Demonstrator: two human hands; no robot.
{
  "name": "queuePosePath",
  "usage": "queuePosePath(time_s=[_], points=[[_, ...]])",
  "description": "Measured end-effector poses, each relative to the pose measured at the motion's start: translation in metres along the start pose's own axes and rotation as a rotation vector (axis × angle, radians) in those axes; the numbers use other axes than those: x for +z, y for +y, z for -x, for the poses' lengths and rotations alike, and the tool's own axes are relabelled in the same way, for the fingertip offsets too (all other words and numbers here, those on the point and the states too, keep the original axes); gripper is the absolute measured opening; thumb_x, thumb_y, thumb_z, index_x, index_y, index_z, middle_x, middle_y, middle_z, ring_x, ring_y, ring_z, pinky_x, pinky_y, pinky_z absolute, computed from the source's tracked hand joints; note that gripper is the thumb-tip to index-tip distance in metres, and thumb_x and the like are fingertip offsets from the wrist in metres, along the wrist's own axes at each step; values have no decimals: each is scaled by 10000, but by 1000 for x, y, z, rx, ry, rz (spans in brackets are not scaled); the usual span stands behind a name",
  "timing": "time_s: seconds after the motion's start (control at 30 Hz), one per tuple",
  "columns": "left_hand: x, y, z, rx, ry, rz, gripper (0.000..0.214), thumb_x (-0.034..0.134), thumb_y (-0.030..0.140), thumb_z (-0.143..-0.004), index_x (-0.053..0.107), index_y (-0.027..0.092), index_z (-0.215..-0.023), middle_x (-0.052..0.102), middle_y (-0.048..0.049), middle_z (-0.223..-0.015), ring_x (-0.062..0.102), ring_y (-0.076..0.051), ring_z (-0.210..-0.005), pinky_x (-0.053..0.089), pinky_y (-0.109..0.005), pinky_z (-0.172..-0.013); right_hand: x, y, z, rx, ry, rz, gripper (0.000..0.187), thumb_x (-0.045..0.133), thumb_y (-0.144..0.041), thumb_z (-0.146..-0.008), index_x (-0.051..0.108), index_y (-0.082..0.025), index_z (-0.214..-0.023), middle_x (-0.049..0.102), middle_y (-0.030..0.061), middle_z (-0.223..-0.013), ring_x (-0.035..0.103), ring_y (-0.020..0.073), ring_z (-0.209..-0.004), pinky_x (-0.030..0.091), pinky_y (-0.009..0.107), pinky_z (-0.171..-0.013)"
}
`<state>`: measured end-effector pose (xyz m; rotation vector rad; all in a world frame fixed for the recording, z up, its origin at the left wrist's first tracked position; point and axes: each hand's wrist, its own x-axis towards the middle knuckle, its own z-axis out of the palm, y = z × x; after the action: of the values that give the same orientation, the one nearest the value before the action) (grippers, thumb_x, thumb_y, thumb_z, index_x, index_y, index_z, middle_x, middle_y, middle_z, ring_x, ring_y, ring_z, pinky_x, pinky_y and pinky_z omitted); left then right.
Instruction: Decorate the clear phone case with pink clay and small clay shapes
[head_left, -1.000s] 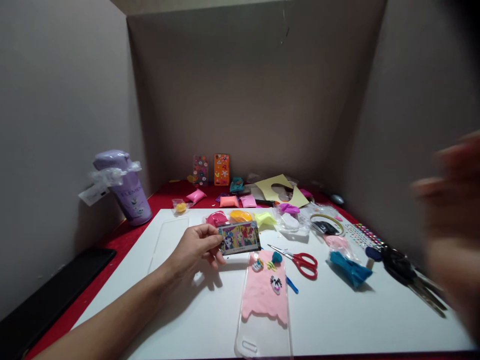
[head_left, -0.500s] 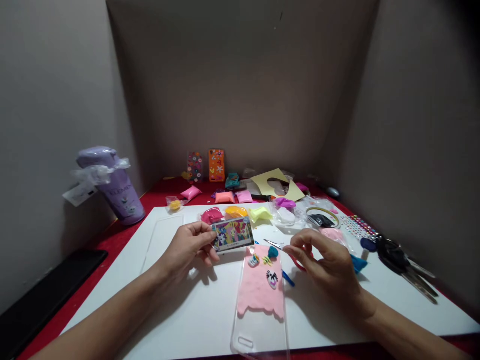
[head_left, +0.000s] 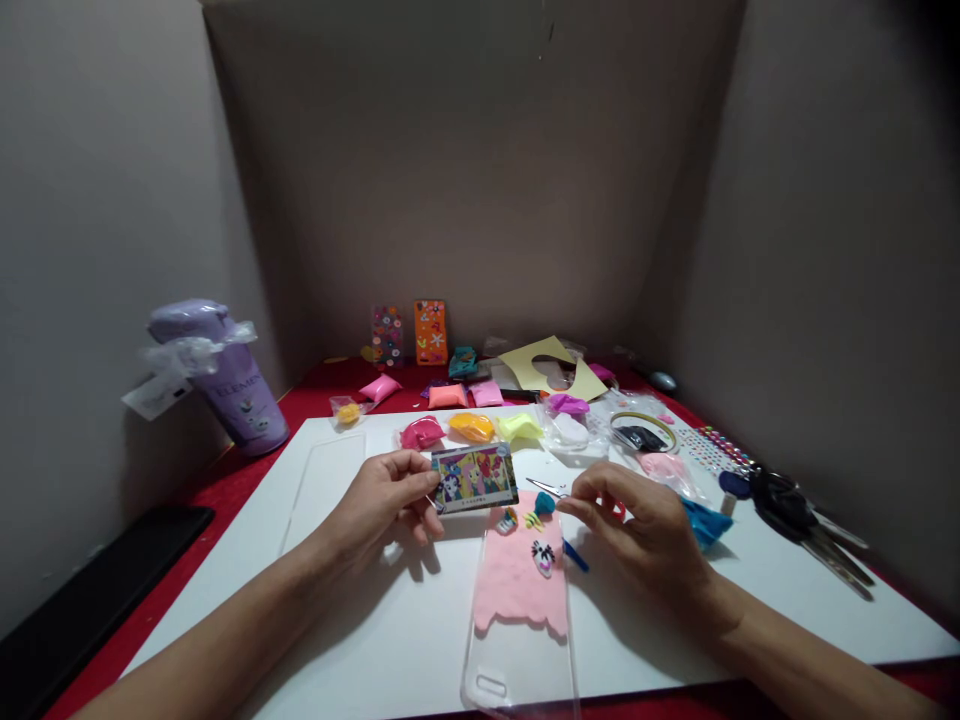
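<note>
In my left hand [head_left: 397, 490] is a small picture card [head_left: 476, 478] with cartoon ponies, pinched at its left edge between thumb and fingers. My right hand [head_left: 634, 525] is closed on a slim pointed metal tool [head_left: 545, 488] whose tip points left; its exact kind is unclear. Below both hands lies a clear phone case [head_left: 517, 665], partly covered by pink clay [head_left: 520, 595]. The clay bears a small white face [head_left: 543, 558] with black strands, a striped piece [head_left: 506, 520], yellow squiggles [head_left: 533, 521] and a teal lump [head_left: 544, 503]. A blue stick [head_left: 576, 556] shows beside the case.
Bagged clay, including red [head_left: 422, 432], orange [head_left: 472, 428] and yellow [head_left: 520, 428], lines the white board's [head_left: 360, 640] back edge. Right are a tape ring [head_left: 643, 418], bead stickers [head_left: 712, 450] and large scissors [head_left: 817, 535]. A purple tumbler [head_left: 236, 385] stands left; decorated cases [head_left: 431, 332] stand behind.
The card has shifted slightly right and down and turned flatter toward me. My right hand and the metal tool have moved a little left. The view has shifted slightly.
</note>
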<state>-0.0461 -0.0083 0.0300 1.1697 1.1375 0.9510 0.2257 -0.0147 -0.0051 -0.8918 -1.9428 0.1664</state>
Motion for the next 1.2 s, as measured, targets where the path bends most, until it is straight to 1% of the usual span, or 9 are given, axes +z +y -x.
queuePosePath(time_s=[0.13,0.27,0.77,0.9,0.97,1.03,1.1,1.17,1.2], points=[[0,-1,0,14,-22,29,208,672,302,-768,530,151,-764,659,-41,-476,608,-123,-405,445,-153,-376,-1,-2,-2,-9,4,2,185,585,-256,-868,528,-199,-701,549,-5,-623,472,123,-547,386,261,-510],[0,-2,1,28,-38,32,202,663,297,-774,522,152,-768,662,-41,-478,611,-119,-408,447,-149,-378,-1,-2,-2,-20,-2,-5,168,588,-245,-869,540,-196,-715,559,-5,-630,482,122,-550,386,258,-513],[3,1,2,39,-28,26,209,688,290,-742,533,150,-756,653,-32,-469,622,-134,-424,465,-166,-384,-2,-3,-1,35,-21,-28,167,521,-251,-902,529,-202,-742,517,-9,-623,463,124,-548,376,259,-495],[4,3,3,72,-17,15,207,709,270,-723,544,148,-748,663,-31,-487,613,-127,-423,468,-173,-390,-2,-1,1,38,-14,-43,145,535,-240,-893,529,-205,-752,515,-13,-626,446,119,-540,372,261,-496],[5,5,5,135,1,-24,191,714,251,-717,558,142,-727,683,-41,-531,632,-133,-468,494,-186,-424,-1,0,1,37,-12,-41,140,547,-236,-887,533,-206,-751,511,-17,-619,436,116,-531,367,262,-492],[7,7,7,243,28,-70,155,709,225,-720,579,140,-715,698,-45,-597,670,-157,-565,536,-216,-490,-1,0,1,33,-10,-45,137,555,-229,-884,536,-205,-750,511,-16,-619,436,116,-534,365,265,-493],[7,6,9,387,52,-117,94,688,196,-738,609,145,-736,710,-52,-719,692,-182,-679,571,-258,-565,-1,0,1,31,-13,-51,135,558,-222,-883,538,-204,-750,517,-13,-622,440,118,-539,366,268,-496],[6,4,12,567,62,-194,28,655,152,-760,633,162,-775,703,-62,-848,690,-200,-791,584,-294,-636,-2,-1,1,23,-19,-52,136,559,-218,-881,542,-203,-747,524,-9,-627,440,118,-536,366,271,-493],[5,3,13,664,61,-257,57,635,122,-770,641,172,-796,696,-67,-903,680,-205,-845,581,-312,-685,-2,-2,1,18,-22,-51,134,559,-216,-881,545,-203,-748,529,-6,-632,441,118,-535,367,272,-492]])
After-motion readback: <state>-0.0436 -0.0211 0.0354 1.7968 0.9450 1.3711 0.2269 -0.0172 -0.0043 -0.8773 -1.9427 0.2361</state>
